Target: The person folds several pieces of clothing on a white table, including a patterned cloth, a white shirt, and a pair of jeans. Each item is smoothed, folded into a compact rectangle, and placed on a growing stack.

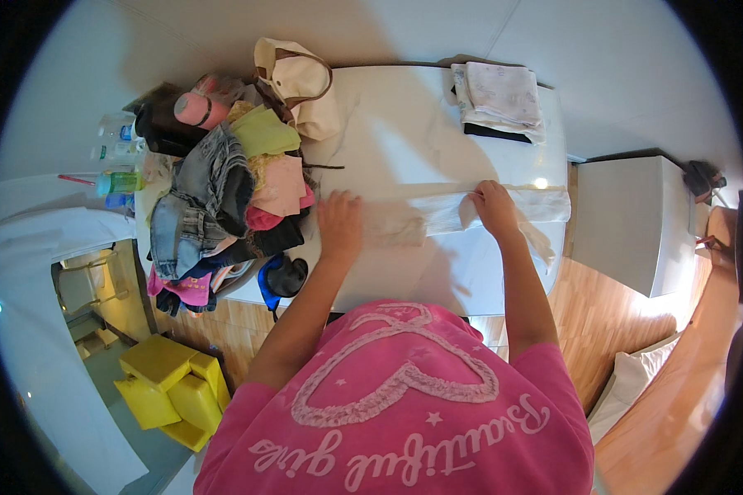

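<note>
A long white cloth garment (441, 215), ribbed in its middle part, lies stretched across the white table (390, 272). My right hand (494, 207) pinches a fold of it between thumb and fingers. My left hand (340, 224) is palm down at the garment's left end, slightly blurred, with its fingers apart. Close to the left of that hand is a heap of clothes, with grey-blue denim (189, 223), a yellow-green cloth (266, 131) and a pale pink cloth (283, 184). A stack of folded cloths (504, 93) sits at the table's far right.
A cream bag with brown handles (312, 105) and a pink bottle (199, 110) stand at the back left. Plastic bottles (121, 182) are at the left edge. A black-and-blue item (285, 275) lies by my left forearm. A white cabinet (625, 216) stands right of the table.
</note>
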